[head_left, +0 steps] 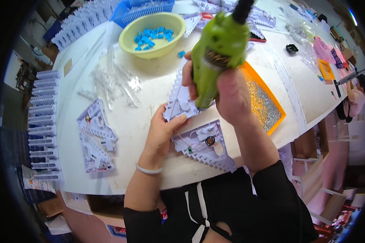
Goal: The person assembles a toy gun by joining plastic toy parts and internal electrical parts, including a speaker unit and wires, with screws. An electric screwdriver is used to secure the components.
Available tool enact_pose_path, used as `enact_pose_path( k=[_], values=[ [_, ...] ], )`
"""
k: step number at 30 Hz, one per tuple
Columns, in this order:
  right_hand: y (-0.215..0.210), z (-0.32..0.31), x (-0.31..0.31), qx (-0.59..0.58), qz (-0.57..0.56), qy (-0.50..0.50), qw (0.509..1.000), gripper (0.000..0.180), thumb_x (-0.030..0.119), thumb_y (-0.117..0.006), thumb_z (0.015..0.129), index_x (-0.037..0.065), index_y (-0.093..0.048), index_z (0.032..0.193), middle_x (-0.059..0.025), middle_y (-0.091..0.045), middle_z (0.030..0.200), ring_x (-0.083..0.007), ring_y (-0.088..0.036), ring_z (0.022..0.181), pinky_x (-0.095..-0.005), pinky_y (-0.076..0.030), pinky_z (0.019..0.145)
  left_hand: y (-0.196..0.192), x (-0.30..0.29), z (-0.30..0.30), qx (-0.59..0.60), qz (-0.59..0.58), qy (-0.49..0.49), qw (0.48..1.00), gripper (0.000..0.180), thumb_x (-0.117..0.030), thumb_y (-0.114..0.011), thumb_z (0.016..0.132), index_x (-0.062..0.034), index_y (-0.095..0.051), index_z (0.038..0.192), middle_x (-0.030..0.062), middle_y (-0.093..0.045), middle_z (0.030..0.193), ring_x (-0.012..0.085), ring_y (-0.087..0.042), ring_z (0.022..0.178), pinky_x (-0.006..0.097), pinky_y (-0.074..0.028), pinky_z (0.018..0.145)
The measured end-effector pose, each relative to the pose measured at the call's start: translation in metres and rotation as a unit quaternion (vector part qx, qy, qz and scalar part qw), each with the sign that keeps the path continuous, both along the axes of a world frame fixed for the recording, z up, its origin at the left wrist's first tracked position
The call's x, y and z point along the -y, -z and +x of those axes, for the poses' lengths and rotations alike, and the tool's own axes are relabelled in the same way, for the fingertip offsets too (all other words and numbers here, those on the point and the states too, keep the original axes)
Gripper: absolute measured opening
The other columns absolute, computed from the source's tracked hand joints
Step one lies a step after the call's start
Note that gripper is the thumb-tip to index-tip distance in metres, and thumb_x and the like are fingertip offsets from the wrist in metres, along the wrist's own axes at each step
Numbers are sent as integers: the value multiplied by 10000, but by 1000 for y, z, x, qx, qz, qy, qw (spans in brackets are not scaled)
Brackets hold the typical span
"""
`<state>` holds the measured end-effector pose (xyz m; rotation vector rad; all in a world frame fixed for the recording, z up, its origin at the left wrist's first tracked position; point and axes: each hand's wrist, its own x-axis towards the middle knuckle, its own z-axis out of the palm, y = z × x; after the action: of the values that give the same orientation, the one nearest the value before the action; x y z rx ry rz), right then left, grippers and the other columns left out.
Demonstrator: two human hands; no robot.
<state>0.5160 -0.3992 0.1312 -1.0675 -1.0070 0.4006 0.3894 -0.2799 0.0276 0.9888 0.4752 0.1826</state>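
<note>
My right hand (233, 95) is wrapped around a green power screwdriver (215, 52), its nose pointing down at a pale lavender plastic housing (178, 99) with a toothed edge. Whether the tip touches the housing is hidden. My left hand (162, 125) grips that housing by its near corner, thumb on top. Just nearer to me lies another open housing half (205, 143), with thin wires, a small green circuit board and a round black speaker inside. Further left, more housing parts (96, 139) with small components rest on the table.
A yellow bowl (152, 34) holds blue plastic pieces, with a blue basket (142, 10) behind it. An orange tray (267, 101) of small metal screws stands right of my right hand. Clear plastic strips (113, 79) lie left; stacked toothed parts (44, 121) line the left edge. Another person (355, 95) sits far right.
</note>
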Motion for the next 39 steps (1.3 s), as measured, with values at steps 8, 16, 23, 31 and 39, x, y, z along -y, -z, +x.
enact_pose_path(
  k=[8, 16, 23, 31, 39],
  values=[
    [-6, -12, 3, 132, -15, 33, 991, 531, 418, -522, 1019, -9, -436, 1323, -75, -544, 1120, -128, -546, 916, -271, -472, 808, -3, 4, -1, -4, 6, 12, 1000, 469, 20, -662, 888, 24, -454, 1309, 132, -611, 1208, 215, -663, 1049, 317, -587, 904],
    [-10, -10, 14, 41, -37, 29, 998, 449, 375, -501, 1027, 15, -501, 1294, -47, -553, 943, -120, -505, 860, -270, -439, 779, 4, 6, -1, 0, -13, 3, 1000, 555, 28, -705, 854, 48, -425, 1333, 149, -609, 1229, 240, -643, 1091, 362, -577, 933],
    [-9, 7, 39, 140, 21, 153, 978, 351, 192, -750, 893, 31, -585, 1156, -21, -621, 918, -83, -570, 827, -216, -471, 737, -9, 3, 6, 3, 22, 1, 1000, 473, 15, -694, 859, 24, -480, 1281, 124, -663, 1145, 216, -687, 997, 323, -580, 887],
    [11, 63, 80, 74, 15, 287, 955, 107, 32, -700, 878, -3, -644, 962, -53, -659, 853, -99, -626, 687, -239, -511, 618, -10, 4, -1, -22, 17, 6, 1000, 477, -1, -673, 880, 31, -470, 1311, 152, -653, 1193, 271, -685, 1051, 346, -578, 917],
    [23, 74, 88, 54, -2, 344, 937, 84, 61, -695, 888, 9, -645, 931, -38, -644, 738, -91, -622, 642, -227, -512, 602, -12, 6, 0, -35, 33, 1, 999, 518, -7, -669, 877, 37, -447, 1343, 160, -631, 1233, 283, -673, 1077, 369, -571, 952]
  ],
)
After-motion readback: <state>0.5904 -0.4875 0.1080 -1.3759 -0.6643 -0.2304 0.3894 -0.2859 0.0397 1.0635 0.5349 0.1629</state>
